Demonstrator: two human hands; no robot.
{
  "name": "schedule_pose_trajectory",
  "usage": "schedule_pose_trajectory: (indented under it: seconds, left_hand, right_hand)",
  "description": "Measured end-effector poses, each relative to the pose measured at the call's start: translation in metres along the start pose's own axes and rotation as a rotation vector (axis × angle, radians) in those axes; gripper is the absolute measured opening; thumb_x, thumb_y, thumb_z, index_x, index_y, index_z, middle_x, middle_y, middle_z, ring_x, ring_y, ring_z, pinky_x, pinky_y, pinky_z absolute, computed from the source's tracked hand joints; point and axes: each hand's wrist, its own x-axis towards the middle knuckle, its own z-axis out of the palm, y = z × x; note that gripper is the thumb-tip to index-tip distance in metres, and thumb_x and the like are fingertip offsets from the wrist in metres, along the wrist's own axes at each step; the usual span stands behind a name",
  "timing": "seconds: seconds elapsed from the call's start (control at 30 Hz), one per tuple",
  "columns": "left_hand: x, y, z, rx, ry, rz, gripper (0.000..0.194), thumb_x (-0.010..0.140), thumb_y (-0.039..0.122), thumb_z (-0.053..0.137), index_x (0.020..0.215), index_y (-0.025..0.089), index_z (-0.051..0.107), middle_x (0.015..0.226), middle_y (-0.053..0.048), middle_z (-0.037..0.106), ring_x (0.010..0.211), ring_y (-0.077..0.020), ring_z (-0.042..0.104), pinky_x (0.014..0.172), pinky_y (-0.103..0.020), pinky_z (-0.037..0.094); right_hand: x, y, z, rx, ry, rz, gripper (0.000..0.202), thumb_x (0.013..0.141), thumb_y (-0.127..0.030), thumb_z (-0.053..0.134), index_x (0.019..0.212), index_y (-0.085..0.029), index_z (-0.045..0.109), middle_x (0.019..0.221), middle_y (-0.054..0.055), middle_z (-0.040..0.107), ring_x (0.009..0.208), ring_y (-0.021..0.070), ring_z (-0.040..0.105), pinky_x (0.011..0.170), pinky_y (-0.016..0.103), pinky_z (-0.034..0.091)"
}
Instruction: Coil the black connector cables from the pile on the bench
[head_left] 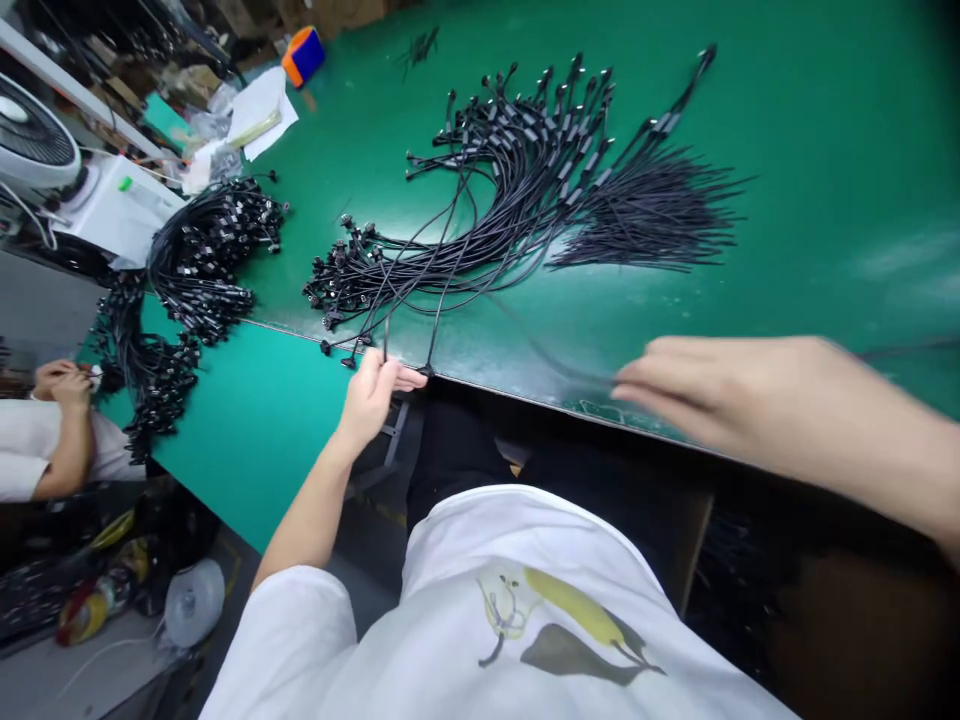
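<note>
The left hand (371, 395) pinches a thin black cable (435, 332) at the near table edge (517, 402); the blurred right hand (720, 390), well apart, appears closed on a dark strand (564, 368). Handling appears unfinished; loose, black connector-tipped cables (514, 195) lie beyond. Open room extends right across the glossy green tabletop (817, 220).
</note>
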Motion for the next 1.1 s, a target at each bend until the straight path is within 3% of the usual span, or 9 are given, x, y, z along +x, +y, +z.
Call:
schedule_pose_trajectory:
  seconds: [0.13, 0.2, 0.27, 0.53, 0.7, 0.77, 0.9, 1.0, 1.1]
  left_hand:
    - [-0.011, 0.033, 0.043, 0.15, -0.257, 0.251, 0.029, 0.099, 0.038, 0.042, 0.113, 0.019, 0.059, 0.116, -0.011, 0.072, 0.115, -0.0203, 0.064, 0.103, -0.037, 0.047]
    - [-0.014, 0.04, 0.057, 0.043, -0.457, 0.27, 0.031, 0.099, 0.038, 0.043, 0.115, 0.018, 0.061, 0.101, -0.009, 0.074, 0.103, -0.0189, 0.066, 0.097, -0.035, 0.048]
    - [-0.014, 0.039, 0.063, -0.092, -0.542, 0.191, 0.033, 0.099, 0.04, 0.044, 0.112, 0.016, 0.062, 0.079, -0.004, 0.067, 0.078, -0.0146, 0.063, 0.081, -0.03, 0.049]
    - [0.003, 0.025, 0.045, -0.582, -0.557, -0.223, 0.03, 0.088, 0.041, 0.065, 0.091, 0.012, 0.066, 0.051, 0.007, 0.037, 0.044, -0.0041, 0.031, 0.046, -0.018, 0.028]
    - [0.013, 0.037, 0.028, -1.001, -0.132, -0.384, 0.025, 0.099, 0.026, 0.045, 0.09, 0.013, 0.065, 0.049, 0.01, 0.021, 0.035, -0.0024, 0.017, 0.037, -0.013, 0.023]
    - [0.015, 0.041, 0.025, -1.045, -0.058, -0.421, 0.031, 0.102, 0.023, 0.037, 0.099, 0.013, 0.066, 0.049, 0.009, 0.021, 0.035, -0.0031, 0.019, 0.037, -0.013, 0.025]
    - [0.018, 0.046, 0.034, -1.012, -0.13, -0.39, 0.024, 0.096, 0.018, 0.05, 0.112, 0.012, 0.066, 0.053, 0.008, 0.031, 0.038, -0.0025, 0.026, 0.038, -0.012, 0.028]
    - [0.018, 0.047, 0.05, -0.952, -0.212, -0.284, 0.022, 0.089, 0.021, 0.062, 0.108, 0.012, 0.068, 0.055, 0.008, 0.039, 0.038, -0.0009, 0.029, 0.037, -0.012, 0.026]
    - [0.018, 0.047, 0.064, -0.84, -0.28, -0.232, 0.02, 0.087, 0.032, 0.067, 0.089, 0.012, 0.068, 0.051, 0.006, 0.042, 0.043, -0.0043, 0.044, 0.044, -0.014, 0.037]
  right_hand:
    - [0.027, -0.046, 0.001, 0.297, -0.067, -0.202, 0.031, 0.1, -0.029, 0.041, 0.09, -0.02, 0.069, 0.08, 0.003, 0.066, 0.069, 0.0124, 0.06, 0.062, 0.024, 0.039]
    - [0.038, -0.044, -0.002, 0.316, 0.042, -0.129, 0.03, 0.099, -0.031, 0.043, 0.089, -0.019, 0.069, 0.081, 0.004, 0.067, 0.069, 0.0133, 0.06, 0.063, 0.025, 0.038]
    - [0.043, -0.033, -0.004, 0.295, 0.125, -0.043, 0.029, 0.098, -0.032, 0.046, 0.088, -0.019, 0.07, 0.083, 0.004, 0.068, 0.071, 0.0141, 0.06, 0.063, 0.026, 0.037]
    - [0.025, 0.029, 0.004, 0.13, 0.189, 0.277, 0.03, 0.095, -0.044, 0.053, 0.094, -0.019, 0.069, 0.093, 0.007, 0.071, 0.084, 0.0186, 0.061, 0.068, 0.029, 0.037]
    - [0.0, 0.057, 0.021, 0.191, 0.163, 0.272, 0.034, 0.099, -0.042, 0.042, 0.111, -0.021, 0.066, 0.1, 0.009, 0.07, 0.09, 0.022, 0.062, 0.075, 0.033, 0.043]
    - [-0.007, 0.054, 0.028, 0.123, 0.178, 0.27, 0.036, 0.101, -0.038, 0.037, 0.115, -0.022, 0.066, 0.1, 0.009, 0.069, 0.09, 0.022, 0.062, 0.071, 0.031, 0.043]
    - [-0.009, 0.026, 0.036, -0.21, 0.032, 0.275, 0.035, 0.096, -0.027, 0.044, 0.124, -0.022, 0.064, 0.091, 0.006, 0.069, 0.068, 0.0172, 0.056, 0.047, 0.029, 0.023]
    - [-0.001, -0.003, 0.043, -0.178, -0.171, 0.104, 0.031, 0.089, -0.011, 0.044, 0.105, -0.018, 0.069, 0.08, 0.005, 0.067, 0.063, 0.0146, 0.054, 0.05, 0.028, 0.022]
    - [0.01, -0.02, 0.044, -0.017, -0.281, -0.085, 0.025, 0.085, -0.007, 0.043, 0.085, -0.018, 0.066, 0.075, 0.003, 0.065, 0.063, 0.0133, 0.054, 0.056, 0.027, 0.026]
